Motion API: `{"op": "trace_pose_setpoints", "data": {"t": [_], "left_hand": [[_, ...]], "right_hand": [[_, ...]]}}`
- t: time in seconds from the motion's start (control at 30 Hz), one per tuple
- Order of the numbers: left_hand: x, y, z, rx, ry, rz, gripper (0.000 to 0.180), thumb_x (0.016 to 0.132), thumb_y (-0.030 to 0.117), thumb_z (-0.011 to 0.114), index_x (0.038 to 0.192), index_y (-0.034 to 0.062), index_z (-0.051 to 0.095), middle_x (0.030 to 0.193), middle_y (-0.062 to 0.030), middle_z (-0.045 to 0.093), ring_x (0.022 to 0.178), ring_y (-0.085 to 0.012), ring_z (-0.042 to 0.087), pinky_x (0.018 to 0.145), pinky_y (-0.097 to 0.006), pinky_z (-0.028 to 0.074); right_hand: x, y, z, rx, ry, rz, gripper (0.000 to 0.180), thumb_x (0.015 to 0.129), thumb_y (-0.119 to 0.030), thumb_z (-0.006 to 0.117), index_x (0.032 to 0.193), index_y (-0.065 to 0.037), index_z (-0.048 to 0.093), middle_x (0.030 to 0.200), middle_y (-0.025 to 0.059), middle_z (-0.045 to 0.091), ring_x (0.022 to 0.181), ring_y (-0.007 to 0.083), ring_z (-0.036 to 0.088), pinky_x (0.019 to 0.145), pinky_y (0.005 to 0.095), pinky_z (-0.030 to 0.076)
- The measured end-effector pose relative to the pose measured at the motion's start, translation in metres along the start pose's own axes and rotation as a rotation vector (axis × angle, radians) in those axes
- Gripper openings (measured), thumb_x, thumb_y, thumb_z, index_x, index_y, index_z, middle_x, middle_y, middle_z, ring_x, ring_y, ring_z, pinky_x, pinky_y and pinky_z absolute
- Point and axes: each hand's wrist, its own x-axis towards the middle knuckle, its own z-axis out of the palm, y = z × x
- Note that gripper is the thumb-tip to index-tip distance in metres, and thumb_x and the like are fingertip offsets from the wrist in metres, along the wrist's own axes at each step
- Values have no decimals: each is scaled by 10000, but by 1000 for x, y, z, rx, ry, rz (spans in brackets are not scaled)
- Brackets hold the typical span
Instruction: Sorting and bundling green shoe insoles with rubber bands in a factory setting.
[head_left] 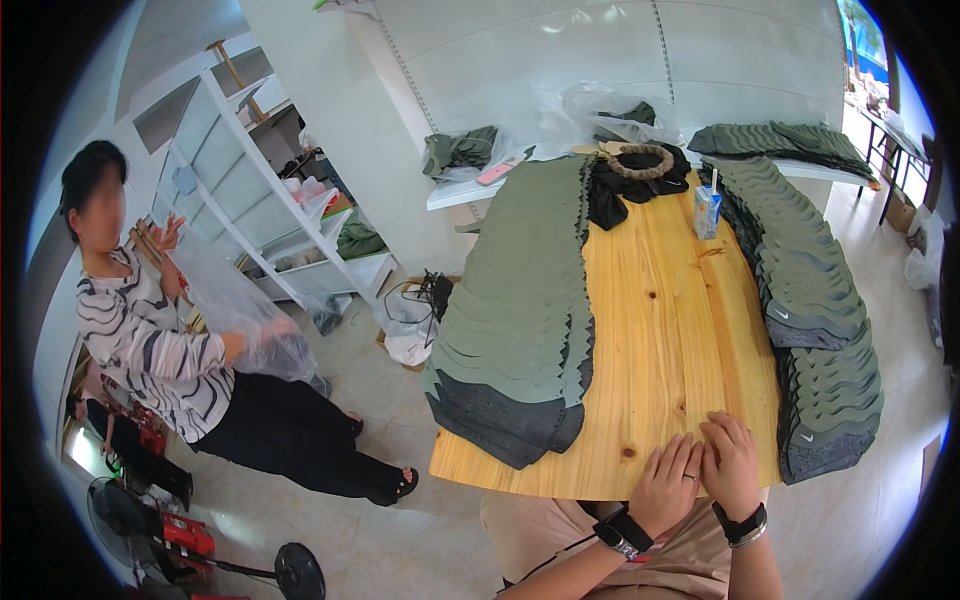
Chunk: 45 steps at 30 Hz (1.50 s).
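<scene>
Both hands rest at the near edge of a wooden table [660, 330], side by side and touching. My left hand [668, 485] lies with its fingers stretched forward over the wood, a ring on one of them. Beside it my right hand [730, 465] has its fingers loosely bent, with nothing visible in them. Left of my hands is a long fanned stack of green fabric pieces [515, 290] with dark grey ends. On the right side lie two more overlapping stacks of green pieces [810, 270] with grey ends, each showing a small white mark.
A drink carton with a straw [707, 212], a black cloth [607, 195] and a braided ring [642, 162] sit at the table's far end. Behind is a white shelf [460, 192] with more green pieces. At left a person [160, 310] handles clear plastic bags; a fan [300, 572] stands lower left.
</scene>
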Motion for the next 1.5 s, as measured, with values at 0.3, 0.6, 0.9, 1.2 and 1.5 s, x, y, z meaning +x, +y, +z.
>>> {"op": "trace_pose_setpoints", "data": {"t": [0.3, 0.6, 0.9, 1.2, 1.5], "left_hand": [[0, 0, -2, -3, -4, -1, 406, 838, 218, 535, 1196, 25, 530, 1228, -130, 528, 1145, -260, 503, 945, -396, 400], [0, 1, -3, 8, -3, 5, 403, 844, 221, 530, 1199, 30, 528, 1231, -130, 524, 1155, -261, 496, 950, -400, 396], [1, 1, -1, 9, -28, -8, 423, 836, 237, 534, 1201, 26, 510, 1243, -138, 519, 1193, -252, 465, 982, -397, 368], [-21, -5, -25, -678, 196, 25, 322, 871, 152, 535, 1158, 6, 551, 1193, -142, 541, 1099, -256, 521, 951, -375, 400], [-46, -34, -148, -644, 655, -275, 197, 902, 112, 524, 1033, -24, 582, 1042, -191, 579, 875, -306, 582, 786, -416, 459]], "right_hand": [[-1, 0, 1, -15, -6, 8, 216, 742, -6, 552, 953, -1, 602, 1080, 147, 578, 1053, 329, 524, 880, 400, 404], [-2, -2, 0, -16, 10, -10, 219, 737, 4, 545, 948, -2, 603, 1072, 146, 581, 1029, 331, 530, 861, 400, 410], [1, 0, 1, -12, 21, -15, 218, 731, 15, 542, 940, -1, 602, 1066, 146, 582, 982, 339, 537, 842, 401, 421], [12, -12, -34, 248, 110, 79, 352, 687, 54, 505, 1030, 7, 567, 1111, 169, 558, 1042, 295, 535, 867, 344, 414], [66, -131, -100, 522, -62, -201, 438, 651, -44, 553, 1087, -2, 541, 1158, 152, 530, 1066, 238, 498, 869, 311, 389]]}}
